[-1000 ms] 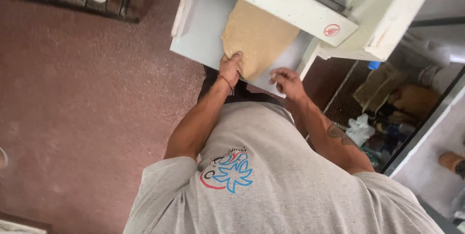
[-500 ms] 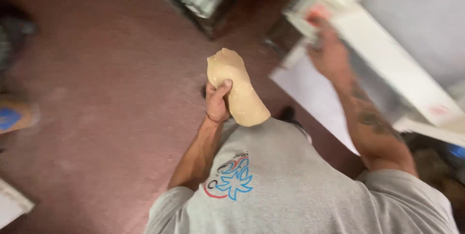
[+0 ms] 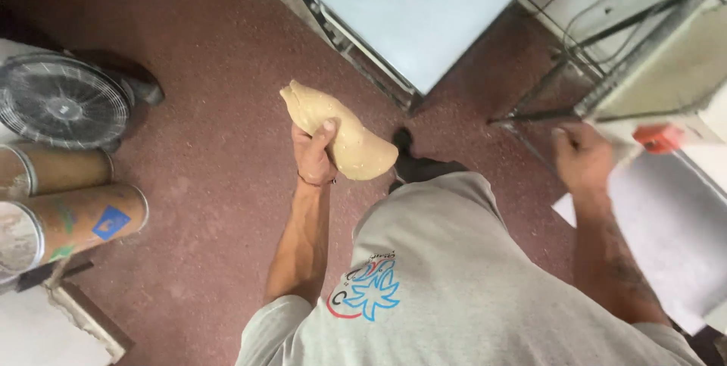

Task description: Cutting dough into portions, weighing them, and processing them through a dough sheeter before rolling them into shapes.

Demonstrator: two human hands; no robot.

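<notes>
A dark red floor fills most of the view, with a pale blue tabletop on a metal frame at the top and a white machine with a red knob at the right edge. To the left stand a round fan and two brown cardboard drums lying side by side. The person's grey shirt takes up the lower middle. The sheet of dough, tan and folded into a long flat oval, hangs in the air over the floor, well apart from the tabletop and from the machine. Its long axis runs diagonally, from the upper left down to the lower right. The left hand grips it from below, thumb pressed over the near face and fingers wrapped behind, so the dough stands up and away from that hand towards the tabletop. The right hand is well apart from the dough, down by the machine's edge; it is blurred, holds nothing that shows, and I cannot tell whether it is open or closed.
</notes>
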